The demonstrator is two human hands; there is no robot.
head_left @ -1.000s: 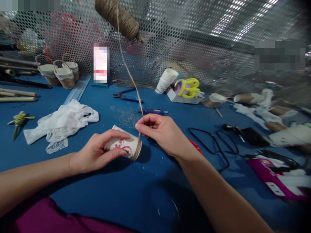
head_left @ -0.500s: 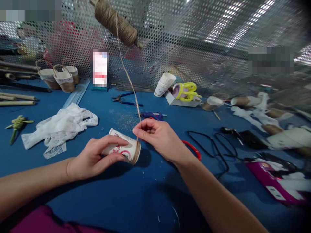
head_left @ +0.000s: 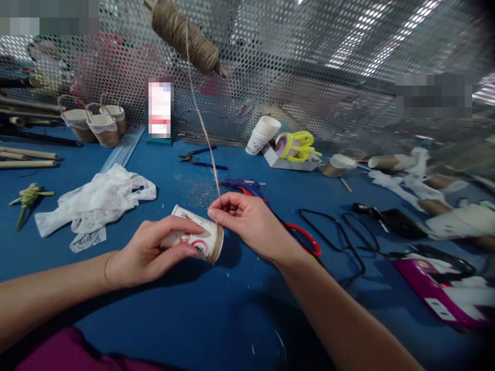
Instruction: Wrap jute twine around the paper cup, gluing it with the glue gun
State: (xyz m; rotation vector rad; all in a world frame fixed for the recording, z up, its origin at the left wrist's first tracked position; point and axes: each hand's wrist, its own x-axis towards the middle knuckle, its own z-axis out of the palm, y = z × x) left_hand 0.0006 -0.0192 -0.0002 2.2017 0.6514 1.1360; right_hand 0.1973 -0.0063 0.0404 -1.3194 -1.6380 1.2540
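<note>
A white paper cup (head_left: 193, 233) with red and black print lies tilted on its side above the blue table, its base end to the right. Several turns of brown twine circle that end. My left hand (head_left: 154, 247) is wrapped round the cup, thumb in front and fingers over the top. With thumb and forefinger, my right hand (head_left: 243, 219) pinches the twine (head_left: 207, 141) close to the cup's wrapped end. The strand runs taut from there up to a large twine spool (head_left: 185, 38) on a stick. The right hand's other fingers are curled and partly hidden.
Behind my right hand lies a blue glue gun (head_left: 242, 183), with red-handled scissors (head_left: 305, 237) nearby. White lace (head_left: 98, 203) lies left; pliers (head_left: 203, 157), stacked paper cups (head_left: 263, 135) and small twine baskets (head_left: 102, 129) stand farther back. A purple power strip (head_left: 429, 293) is at right.
My right hand has moved slightly down and left toward the cup, drawing the twine with it. More of the glue gun shows. The left hand and cup stay nearly still.
</note>
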